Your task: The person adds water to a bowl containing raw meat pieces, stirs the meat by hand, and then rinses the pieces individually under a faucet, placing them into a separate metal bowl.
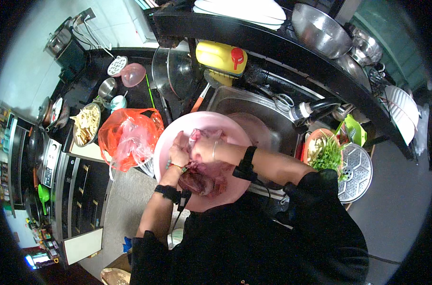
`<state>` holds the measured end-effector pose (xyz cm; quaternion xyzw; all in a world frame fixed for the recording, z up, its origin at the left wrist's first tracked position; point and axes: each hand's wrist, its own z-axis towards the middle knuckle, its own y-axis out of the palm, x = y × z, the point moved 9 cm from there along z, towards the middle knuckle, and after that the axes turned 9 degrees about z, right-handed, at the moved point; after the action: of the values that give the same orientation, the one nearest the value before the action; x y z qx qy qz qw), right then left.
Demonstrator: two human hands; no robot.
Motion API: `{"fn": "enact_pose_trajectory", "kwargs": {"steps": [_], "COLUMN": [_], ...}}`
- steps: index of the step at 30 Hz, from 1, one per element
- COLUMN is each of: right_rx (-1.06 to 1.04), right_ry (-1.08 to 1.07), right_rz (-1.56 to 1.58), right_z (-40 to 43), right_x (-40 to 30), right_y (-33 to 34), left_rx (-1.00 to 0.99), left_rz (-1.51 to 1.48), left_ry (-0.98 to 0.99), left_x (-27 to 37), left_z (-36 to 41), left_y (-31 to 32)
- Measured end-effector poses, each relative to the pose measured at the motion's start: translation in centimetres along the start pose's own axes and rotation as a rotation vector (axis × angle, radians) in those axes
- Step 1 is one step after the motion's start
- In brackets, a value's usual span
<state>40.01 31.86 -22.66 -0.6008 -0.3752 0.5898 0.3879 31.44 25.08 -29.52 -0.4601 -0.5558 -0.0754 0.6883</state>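
Observation:
A pink plastic basin (171, 123) in front of me, partly over the sink edge, contains dark red raw meat (198, 183) and reddish liquid. Both hands are inside the basin. My right hand (204, 149) is closed around a pale pink piece of raw meat (198, 134), which sticks out past the fingers. Close beside it, toward the basin's left wall, is my left hand (180, 151); its fingertips are partly hidden, and whether it grips meat cannot be made out. Dark bands circle both forearms.
To the left are a red plastic bag (110, 124) and a bowl of pale cut strips (85, 123). Behind lie a steel sink (230, 99), a yellow jug (216, 55), scissors (283, 102) and a faucet (314, 108). A basket of greens (324, 156) stands right. A black shelf (230, 30) overhangs.

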Motion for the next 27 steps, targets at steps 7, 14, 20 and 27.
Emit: {"fn": "enact_pose_trajectory", "kwargs": {"steps": [7,14,20,27], "right_rx": [0.346,0.069,-0.037,-0.166], "right_ry": [0.294,0.235,0.607,0.382], "right_rz": [-0.153,0.101,1.091,0.216], "right_z": [-1.9,-2.5,-2.5,-6.6], "right_x": [2.2,3.0,4.8,6.7], "right_y": [0.5,6.5,5.9,9.5], "left_rx": [-0.231,-0.257,-0.229,-0.258], "left_rz": [0.509,0.37,0.071,0.582], "left_ry": [-0.231,-0.254,-0.317,-0.164], "left_x": [-6.9,-5.5,-9.2,-8.0], "left_z": [-3.3,-1.2,-1.6,-3.8], "left_y": [1.4,2.8,2.5,4.3]}}
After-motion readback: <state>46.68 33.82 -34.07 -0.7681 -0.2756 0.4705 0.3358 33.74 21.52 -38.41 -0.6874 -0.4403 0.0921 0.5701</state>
